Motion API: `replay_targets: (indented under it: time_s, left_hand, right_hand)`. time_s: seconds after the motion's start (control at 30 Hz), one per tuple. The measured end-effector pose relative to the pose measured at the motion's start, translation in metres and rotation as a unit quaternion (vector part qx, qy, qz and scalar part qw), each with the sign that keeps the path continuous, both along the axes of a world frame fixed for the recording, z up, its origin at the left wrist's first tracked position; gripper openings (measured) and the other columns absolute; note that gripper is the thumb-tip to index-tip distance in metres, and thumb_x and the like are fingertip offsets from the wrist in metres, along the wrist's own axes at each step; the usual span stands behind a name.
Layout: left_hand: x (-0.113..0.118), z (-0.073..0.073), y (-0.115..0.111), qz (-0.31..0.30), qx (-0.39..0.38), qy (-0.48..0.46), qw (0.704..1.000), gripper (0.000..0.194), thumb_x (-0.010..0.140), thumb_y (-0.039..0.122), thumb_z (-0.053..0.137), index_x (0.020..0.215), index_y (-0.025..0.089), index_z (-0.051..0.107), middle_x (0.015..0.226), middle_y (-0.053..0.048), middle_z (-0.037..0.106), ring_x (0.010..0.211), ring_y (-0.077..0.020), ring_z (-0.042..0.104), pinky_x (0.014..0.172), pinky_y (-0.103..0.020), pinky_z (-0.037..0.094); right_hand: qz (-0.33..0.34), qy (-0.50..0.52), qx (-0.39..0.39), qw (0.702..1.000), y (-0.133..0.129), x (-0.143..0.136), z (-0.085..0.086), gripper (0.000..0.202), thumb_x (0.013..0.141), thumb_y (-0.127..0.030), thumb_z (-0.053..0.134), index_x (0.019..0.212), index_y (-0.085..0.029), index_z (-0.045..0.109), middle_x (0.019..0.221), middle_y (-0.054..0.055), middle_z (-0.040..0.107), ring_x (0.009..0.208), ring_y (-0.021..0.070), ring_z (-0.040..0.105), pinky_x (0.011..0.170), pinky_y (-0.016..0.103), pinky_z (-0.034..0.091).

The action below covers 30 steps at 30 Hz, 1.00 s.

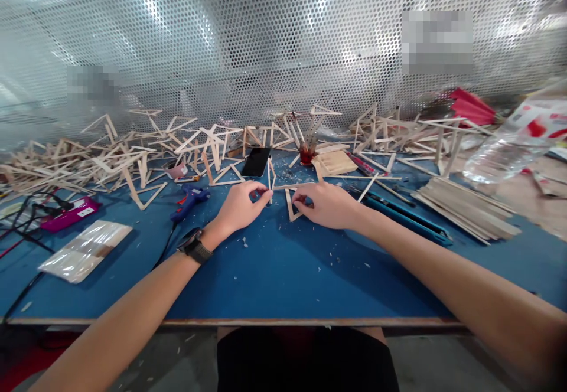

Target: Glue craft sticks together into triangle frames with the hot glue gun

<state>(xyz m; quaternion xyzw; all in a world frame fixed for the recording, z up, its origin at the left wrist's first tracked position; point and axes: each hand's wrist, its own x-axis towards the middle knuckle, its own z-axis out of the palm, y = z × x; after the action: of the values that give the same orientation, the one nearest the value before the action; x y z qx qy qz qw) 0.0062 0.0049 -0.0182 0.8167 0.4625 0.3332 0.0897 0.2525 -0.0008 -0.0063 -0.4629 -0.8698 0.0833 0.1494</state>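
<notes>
Over the middle of the blue table my left hand (241, 206), with a dark watch on its wrist, pinches an upright piece of thin wooden sticks (271, 173) between thumb and fingertips. My right hand (328, 204) is closed, its fingers curled at an angled frame of wooden sticks (290, 206) that stands on the tabletop. A level stick (286, 187) runs between the two hands. Whether it joins both pieces I cannot tell. My right fingers hide part of the frame.
A blue glue gun (190, 200) lies left, near a purple power strip (71, 214) and a wrapped packet (86, 250). Behind are a phone (256, 162) and many stick frames (106, 159). Right lie a teal cutter (407, 218), loose sticks (465, 206) and a plastic bag (509, 144).
</notes>
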Motion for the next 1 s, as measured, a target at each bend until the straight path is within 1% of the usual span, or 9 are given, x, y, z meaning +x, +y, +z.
replay_targets:
  time_s: [0.07, 0.23, 0.37, 0.43, 0.57, 0.67, 0.77, 0.87, 1.0]
  left_hand:
    - [0.002, -0.002, 0.001, 0.007, -0.006, -0.004, 1.000, 0.027, 0.095, 0.042, 0.060, 0.089, 0.019, 0.072, 0.090, -0.006, 0.076, 0.079, -0.0200, 0.066, 0.071, -0.030, 0.048]
    - [0.004, -0.002, 0.001, 0.006, -0.019, 0.006, 1.000, 0.034, 0.097, 0.038, 0.057, 0.073, 0.018, 0.068, 0.070, -0.003, 0.070, 0.065, -0.0169, 0.061, 0.062, -0.028, 0.041]
    - [0.002, 0.000, 0.001, 0.037, 0.008, -0.038, 0.999, 0.032, 0.094, 0.038, 0.060, 0.072, 0.017, 0.070, 0.068, -0.003, 0.070, 0.061, -0.0154, 0.059, 0.059, -0.028, 0.039]
    - [0.000, 0.001, 0.001, 0.045, 0.016, -0.062, 0.997, 0.033, 0.094, 0.039, 0.060, 0.072, 0.017, 0.070, 0.067, -0.002, 0.069, 0.059, -0.0148, 0.057, 0.057, -0.028, 0.038]
    - [0.000, 0.005, -0.001, 0.046, 0.017, -0.095, 0.994, 0.034, 0.094, 0.042, 0.060, 0.072, 0.017, 0.071, 0.064, -0.001, 0.067, 0.058, -0.0143, 0.055, 0.055, -0.027, 0.038]
    - [0.001, 0.007, -0.003, 0.052, 0.027, -0.109, 0.992, 0.035, 0.094, 0.043, 0.060, 0.072, 0.018, 0.071, 0.065, -0.002, 0.068, 0.059, -0.0153, 0.058, 0.057, -0.027, 0.041]
    - [0.002, 0.009, -0.005, 0.053, 0.018, -0.137, 0.989, 0.033, 0.094, 0.044, 0.061, 0.077, 0.018, 0.073, 0.071, -0.003, 0.073, 0.064, -0.0176, 0.066, 0.062, -0.028, 0.048]
    - [0.003, 0.009, -0.006, 0.049, -0.005, -0.171, 0.984, 0.031, 0.093, 0.043, 0.062, 0.078, 0.018, 0.073, 0.072, -0.004, 0.075, 0.067, -0.0193, 0.070, 0.064, -0.029, 0.051]
    - [0.005, 0.012, -0.010, 0.030, -0.005, -0.184, 0.982, 0.030, 0.093, 0.042, 0.062, 0.078, 0.018, 0.073, 0.072, -0.004, 0.076, 0.066, -0.0189, 0.071, 0.063, -0.028, 0.052]
  right_hand:
    - [0.007, -0.003, -0.013, 1.000, 0.000, 0.000, 0.001, 0.021, 0.095, -0.030, 0.055, 0.101, -0.025, 0.074, 0.091, 0.004, 0.075, 0.068, 0.0153, 0.061, 0.052, 0.026, 0.033]
    - [0.006, -0.003, -0.013, 1.000, 0.000, 0.000, 0.001, 0.023, 0.096, -0.030, 0.053, 0.103, -0.025, 0.075, 0.095, 0.005, 0.075, 0.072, 0.0167, 0.063, 0.055, 0.026, 0.034]
    - [0.000, -0.002, -0.012, 1.000, 0.000, -0.001, 0.001, 0.024, 0.097, -0.030, 0.051, 0.102, -0.024, 0.074, 0.092, 0.005, 0.075, 0.068, 0.0157, 0.060, 0.054, 0.027, 0.033]
    - [-0.004, 0.012, -0.004, 1.000, -0.001, -0.002, 0.002, 0.025, 0.098, -0.031, 0.050, 0.103, -0.024, 0.073, 0.093, 0.005, 0.075, 0.071, 0.0167, 0.061, 0.056, 0.027, 0.034]
    - [-0.002, 0.067, 0.014, 0.998, -0.006, -0.006, 0.006, 0.032, 0.102, -0.040, 0.047, 0.115, -0.024, 0.072, 0.103, 0.007, 0.075, 0.077, 0.0179, 0.063, 0.058, 0.028, 0.035]
    - [0.014, 0.107, 0.001, 0.994, -0.010, -0.010, 0.008, 0.039, 0.103, -0.046, 0.046, 0.117, -0.021, 0.073, 0.102, 0.008, 0.074, 0.075, 0.0169, 0.061, 0.059, 0.028, 0.036]
    - [0.034, 0.132, -0.014, 0.991, -0.013, -0.015, 0.006, 0.042, 0.102, -0.049, 0.047, 0.115, -0.019, 0.073, 0.098, 0.008, 0.074, 0.075, 0.0168, 0.061, 0.063, 0.029, 0.038]
    - [0.050, 0.138, -0.004, 0.989, -0.013, -0.020, 0.000, 0.040, 0.101, -0.049, 0.051, 0.117, -0.019, 0.073, 0.096, 0.008, 0.072, 0.077, 0.0170, 0.061, 0.067, 0.029, 0.039]
    - [0.055, 0.145, 0.003, 0.988, -0.012, -0.023, -0.006, 0.035, 0.100, -0.046, 0.054, 0.115, -0.020, 0.073, 0.090, 0.006, 0.069, 0.077, 0.0169, 0.059, 0.066, 0.028, 0.038]
